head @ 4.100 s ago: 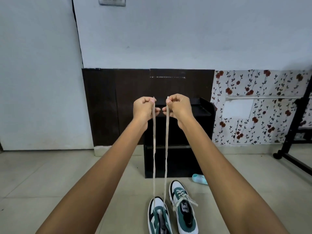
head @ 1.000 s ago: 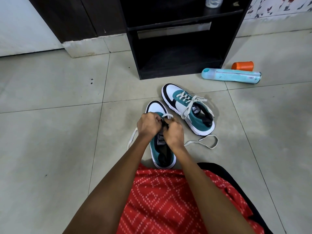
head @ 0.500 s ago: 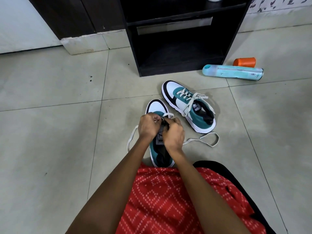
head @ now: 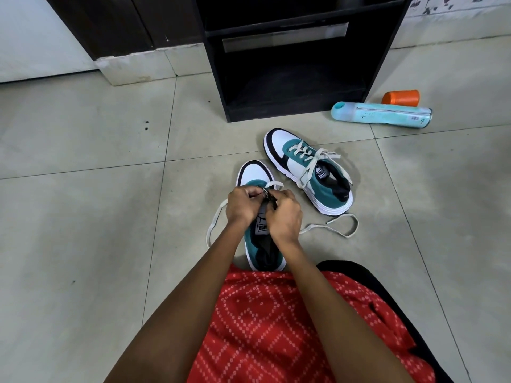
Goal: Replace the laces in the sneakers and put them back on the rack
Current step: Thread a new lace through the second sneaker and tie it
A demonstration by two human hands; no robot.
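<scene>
Two white, teal and black sneakers lie on the tiled floor. The near sneaker (head: 255, 175) points away from me, just in front of my lap. My left hand (head: 243, 204) and my right hand (head: 284, 214) meet over its eyelets, fingers curled, pinching the cream lace (head: 329, 226). The lace's loose ends trail on the floor to the left and to the right of the shoe. The second sneaker (head: 309, 172) sits to the right, fully laced. The black shoe rack (head: 290, 59) stands behind them, and what shows of its bottom shelf is bare.
A light blue bottle (head: 381, 116) lies on its side right of the rack, with an orange cup (head: 401, 97) behind it. Dark wall panelling (head: 116, 23) and a white plinth (head: 138, 64) are at the back left. My red patterned garment (head: 276, 327) fills the foreground.
Four seconds ago both hands held the lace ends high in the air; now they work low at the near sneaker's eyelets. Over the last second the hands barely moved.
</scene>
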